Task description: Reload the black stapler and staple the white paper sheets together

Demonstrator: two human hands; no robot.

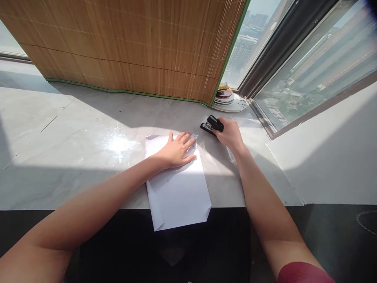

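A sheet of white paper (179, 196) lies on the pale marbled ledge, its near end sticking out past the front edge and some corners and its left side creased or folded. My left hand (178, 151) rests flat on the upper part of it, fingers spread. Dark print shows by the fingertips at the paper's upper right corner. To the right of the paper, my right hand (229, 133) is wrapped round a black stapler (214, 123), whose jaws point left. The stapler is apart from the paper.
A bamboo blind (126, 47) with green edging hangs down to the ledge (64, 137) at the back. Stacked plates (228, 100) stand in the back right corner beside the window frame (282, 51). A white wall (326, 157) bounds the right side.
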